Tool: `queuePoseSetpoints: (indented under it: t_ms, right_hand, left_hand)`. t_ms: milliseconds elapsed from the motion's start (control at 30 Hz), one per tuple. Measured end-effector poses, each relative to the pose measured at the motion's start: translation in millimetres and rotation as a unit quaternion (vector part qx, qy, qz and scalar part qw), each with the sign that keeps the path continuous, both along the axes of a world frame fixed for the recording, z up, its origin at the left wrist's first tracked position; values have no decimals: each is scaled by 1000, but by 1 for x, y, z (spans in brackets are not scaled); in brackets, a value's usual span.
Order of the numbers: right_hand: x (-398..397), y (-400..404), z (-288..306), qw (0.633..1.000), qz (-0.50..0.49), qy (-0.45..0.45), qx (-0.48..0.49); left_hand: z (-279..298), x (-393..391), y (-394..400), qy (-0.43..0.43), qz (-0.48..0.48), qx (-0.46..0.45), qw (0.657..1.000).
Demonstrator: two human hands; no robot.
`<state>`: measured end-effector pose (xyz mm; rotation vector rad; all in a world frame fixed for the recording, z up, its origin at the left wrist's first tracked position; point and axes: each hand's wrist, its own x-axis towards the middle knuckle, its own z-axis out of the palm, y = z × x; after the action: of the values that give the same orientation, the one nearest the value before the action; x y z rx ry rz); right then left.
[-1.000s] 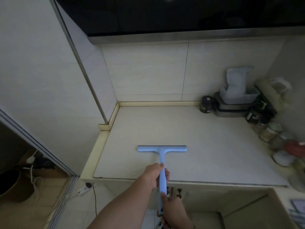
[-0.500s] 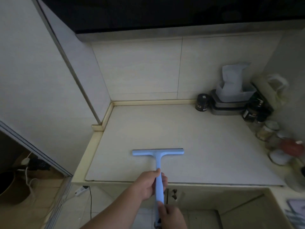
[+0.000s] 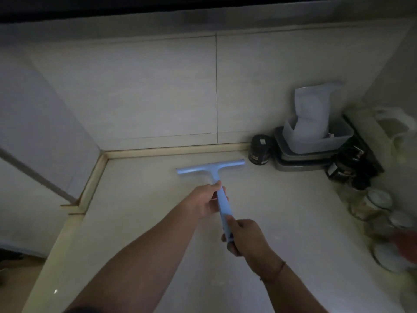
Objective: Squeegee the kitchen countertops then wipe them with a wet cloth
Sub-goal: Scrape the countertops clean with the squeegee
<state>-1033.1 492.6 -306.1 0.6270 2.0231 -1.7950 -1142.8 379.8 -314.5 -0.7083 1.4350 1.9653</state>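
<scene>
Gripping the squeegee (image 3: 211, 166) with both hands, you have its pale blue T-shaped head lying flat across the far part of the countertop (image 3: 140, 199), just short of the raised cream edging strip along the tiled back wall (image 3: 158, 86). Your left hand (image 3: 204, 199) wraps the upper handle, fingers curled round the smooth plastic shaft. Your right hand (image 3: 243, 234) clenches the handle's near end; a thin band circles that wrist. Countertop surface: matte, off-white, faintly speckled. Far right: a squat dark jar (image 3: 259, 152) stands near the blade's right tip, apart from it. Beside the jar, stacked rectangular containers (image 3: 302, 159) carry a translucent tub. Glass jars (image 3: 372, 204) with round lids sit blurred at right.
</scene>
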Motion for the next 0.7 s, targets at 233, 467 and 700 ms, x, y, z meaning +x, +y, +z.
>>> queuePoseSetpoints:
  t_ms: [233,467,700]
  right_hand:
    - [-67,9,-6,999,1,-43,-20]
    - [-70,-4,-15,988,-33,-113,-104]
    - [-31,-2,-19,988,-20,-125,-89]
  left_hand:
    - [-9,-69,17,-21,5,-4,1000]
    - [-22,-75,11,-29,1,-48,998]
    - [-28,-38,13,-51,-5,-57,997]
